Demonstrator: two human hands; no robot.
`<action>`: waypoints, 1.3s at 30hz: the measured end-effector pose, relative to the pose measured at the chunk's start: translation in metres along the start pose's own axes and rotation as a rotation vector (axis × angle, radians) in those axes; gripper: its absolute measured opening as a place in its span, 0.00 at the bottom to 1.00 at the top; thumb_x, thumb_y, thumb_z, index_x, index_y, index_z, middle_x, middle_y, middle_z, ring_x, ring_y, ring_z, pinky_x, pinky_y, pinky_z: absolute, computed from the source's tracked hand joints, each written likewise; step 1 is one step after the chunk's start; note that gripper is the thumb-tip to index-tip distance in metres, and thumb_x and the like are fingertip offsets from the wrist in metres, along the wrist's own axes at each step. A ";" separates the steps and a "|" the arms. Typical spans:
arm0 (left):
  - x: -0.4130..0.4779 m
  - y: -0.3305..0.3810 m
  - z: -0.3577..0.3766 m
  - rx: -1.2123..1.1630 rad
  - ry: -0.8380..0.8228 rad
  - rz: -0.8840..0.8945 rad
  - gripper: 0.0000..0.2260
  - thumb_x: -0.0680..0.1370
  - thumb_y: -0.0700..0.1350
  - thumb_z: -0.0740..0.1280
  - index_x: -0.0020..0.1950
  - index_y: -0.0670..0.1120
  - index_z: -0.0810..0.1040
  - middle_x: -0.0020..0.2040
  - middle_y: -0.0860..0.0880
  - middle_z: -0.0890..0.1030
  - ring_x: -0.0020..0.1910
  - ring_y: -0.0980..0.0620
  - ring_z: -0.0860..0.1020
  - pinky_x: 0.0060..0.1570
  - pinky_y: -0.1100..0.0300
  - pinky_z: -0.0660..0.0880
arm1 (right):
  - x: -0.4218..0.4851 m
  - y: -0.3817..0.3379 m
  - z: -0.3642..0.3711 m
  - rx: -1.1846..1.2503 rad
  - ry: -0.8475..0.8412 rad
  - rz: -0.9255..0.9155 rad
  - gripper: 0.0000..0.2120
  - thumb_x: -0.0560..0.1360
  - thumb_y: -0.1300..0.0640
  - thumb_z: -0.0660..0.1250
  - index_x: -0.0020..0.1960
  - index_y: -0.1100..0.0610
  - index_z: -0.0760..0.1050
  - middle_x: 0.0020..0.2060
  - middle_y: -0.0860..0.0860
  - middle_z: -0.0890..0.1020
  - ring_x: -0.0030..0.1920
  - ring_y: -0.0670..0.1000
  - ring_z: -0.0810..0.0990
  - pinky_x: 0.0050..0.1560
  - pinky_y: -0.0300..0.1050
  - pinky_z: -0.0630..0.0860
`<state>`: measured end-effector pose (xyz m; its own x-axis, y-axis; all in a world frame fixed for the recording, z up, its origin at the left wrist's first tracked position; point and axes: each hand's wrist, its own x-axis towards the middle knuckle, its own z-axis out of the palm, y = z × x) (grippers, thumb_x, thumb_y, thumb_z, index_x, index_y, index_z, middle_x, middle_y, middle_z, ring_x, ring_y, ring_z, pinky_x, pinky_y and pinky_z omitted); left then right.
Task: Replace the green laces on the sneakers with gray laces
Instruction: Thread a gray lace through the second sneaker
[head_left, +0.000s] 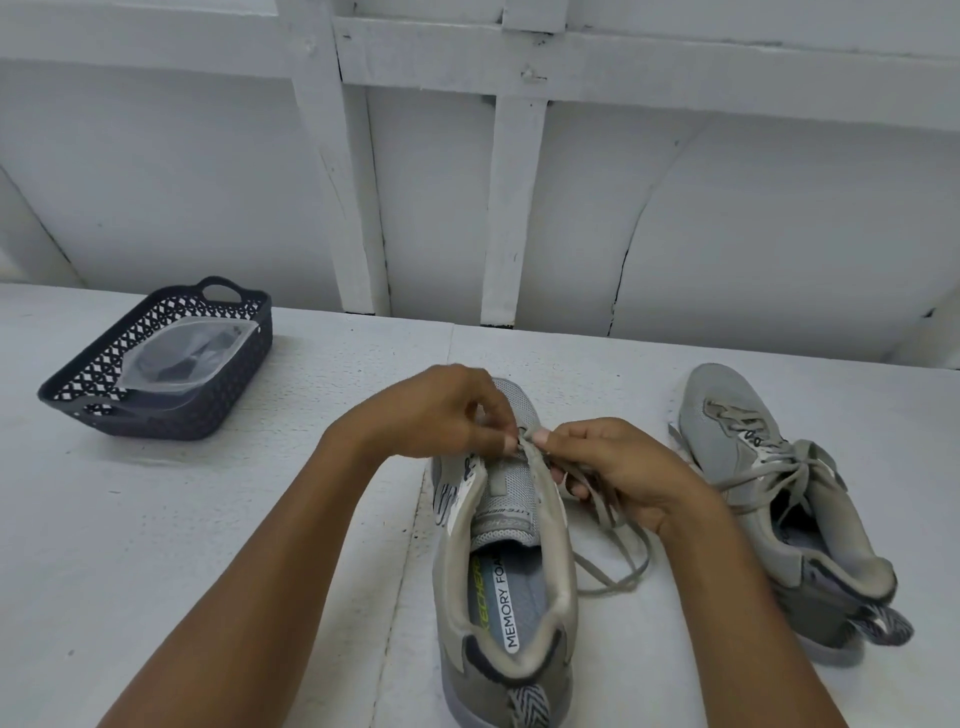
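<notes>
A gray sneaker (506, 587) lies in front of me, heel toward me, its tongue bare of lacing. My left hand (441, 410) and my right hand (608, 467) meet over its front eyelets, both pinching a gray lace (615, 569) near the toe end. The rest of that lace trails loose onto the table at the shoe's right. A second gray sneaker (779, 493) lies further right, laced and tied with a gray lace. No green lace shows anywhere.
A dark lattice basket (218, 395) stands at the back left of the white table (208, 519); a clear plastic bag (182, 358) with dark contents lies in it. A white wooden wall runs along the table's far edge.
</notes>
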<state>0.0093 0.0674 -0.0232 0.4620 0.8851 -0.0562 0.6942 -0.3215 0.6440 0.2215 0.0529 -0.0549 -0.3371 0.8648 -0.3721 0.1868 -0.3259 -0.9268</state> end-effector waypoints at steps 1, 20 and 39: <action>0.001 0.002 0.002 0.024 -0.039 0.005 0.02 0.73 0.49 0.75 0.45 0.53 0.86 0.43 0.58 0.81 0.45 0.58 0.78 0.49 0.56 0.76 | 0.001 0.001 0.001 0.001 -0.018 -0.016 0.11 0.72 0.52 0.73 0.36 0.58 0.79 0.30 0.54 0.77 0.27 0.48 0.70 0.29 0.37 0.68; 0.004 0.001 0.005 -0.212 -0.060 -0.124 0.06 0.77 0.48 0.71 0.42 0.52 0.86 0.45 0.47 0.83 0.44 0.47 0.79 0.47 0.51 0.75 | 0.006 0.009 -0.002 -0.280 0.086 -0.471 0.08 0.76 0.66 0.70 0.43 0.55 0.80 0.37 0.56 0.80 0.38 0.46 0.75 0.37 0.39 0.74; 0.004 0.006 0.007 -0.216 -0.099 -0.150 0.04 0.72 0.40 0.77 0.43 0.42 0.83 0.26 0.58 0.78 0.26 0.63 0.73 0.29 0.73 0.67 | 0.005 0.007 0.001 -0.149 0.026 -0.228 0.10 0.76 0.58 0.72 0.36 0.51 0.82 0.33 0.52 0.81 0.34 0.50 0.73 0.35 0.44 0.69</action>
<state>0.0197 0.0669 -0.0247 0.4223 0.8767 -0.2304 0.6300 -0.1011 0.7700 0.2198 0.0548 -0.0634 -0.3627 0.9196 -0.1511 0.2426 -0.0634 -0.9681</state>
